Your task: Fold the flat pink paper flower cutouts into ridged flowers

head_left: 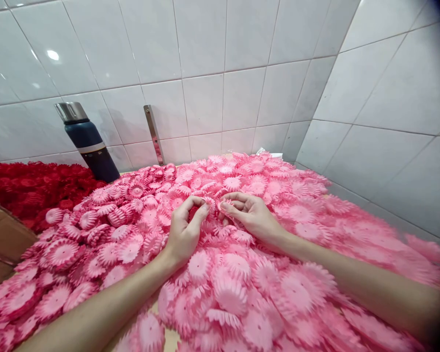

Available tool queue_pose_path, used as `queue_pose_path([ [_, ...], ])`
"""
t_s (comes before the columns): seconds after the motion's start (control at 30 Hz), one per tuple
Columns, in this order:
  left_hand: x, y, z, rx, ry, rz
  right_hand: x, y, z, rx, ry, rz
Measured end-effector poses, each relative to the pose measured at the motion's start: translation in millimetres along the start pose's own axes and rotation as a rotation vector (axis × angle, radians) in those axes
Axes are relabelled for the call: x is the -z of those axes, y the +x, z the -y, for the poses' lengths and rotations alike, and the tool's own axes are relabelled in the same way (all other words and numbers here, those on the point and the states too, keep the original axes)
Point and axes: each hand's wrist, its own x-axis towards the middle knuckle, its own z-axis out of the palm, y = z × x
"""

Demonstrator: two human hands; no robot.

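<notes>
Pink artificial flower pieces [231, 292], round with fringed petals and a tiny centre hole, lie heaped all around both hands. My left hand [187, 227] is closed in a pinch, thumb against fingers, on a pink flower piece [208, 201] whose edge shows at the fingertips. Close beside it, my right hand [251, 215] pinches another pink flower piece [226, 205] between thumb and fingers. The two sets of fingertips are a small gap apart, above the middle of the heap. Whether the two pieces touch each other, I cannot tell.
A dark blue bottle [91, 146] with a steel cap stands against the tiled wall [205, 102]. Left of it lies a pile of red flower pieces [33, 188], with a cardboard box [5, 239] in front. A metal strip [153, 134] leans on the wall.
</notes>
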Motion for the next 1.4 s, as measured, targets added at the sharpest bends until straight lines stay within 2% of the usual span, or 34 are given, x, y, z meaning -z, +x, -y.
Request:
queue_pose_path([
  [0.2, 0.2, 0, -1, 0.002, 0.013, 0.024, 3, 2, -3, 0.059, -0.024, -0.023],
  [0.47, 1.9, -2, -6, -0.062, -0.011, 0.179, 2, 2, -3, 0.006, -0.016, -0.026],
  [0.57, 1.6, -3, -6, -0.066, 0.027, 0.201, 0, 1, -1, 0.025, -0.012, -0.022],
  [0.77, 0.2, -3, -1, -0.019, -0.018, 0.109, -1, 1, 2, 0.035, -0.012, 0.002],
  [1.0, 0.0, -2, -3, -0.075, -0.051, 0.138, -1, 1, 1, 0.04, -0.066, -0.001],
  [1.1, -0.8, -2, -2, -0.047, -0.084, 0.123, -1, 1, 1, 0.041, -0.086, -0.018],
  [1.27, -2.1, -1, 3, -0.02, -0.144, 0.012, -1, 1, -1, 0.026, -0.062, -0.05],
  [1.4, -1.2, 1, 6, -0.007, -0.153, -0.161, 0, 2, -3, 0.01, 0.036, -0.088],
])
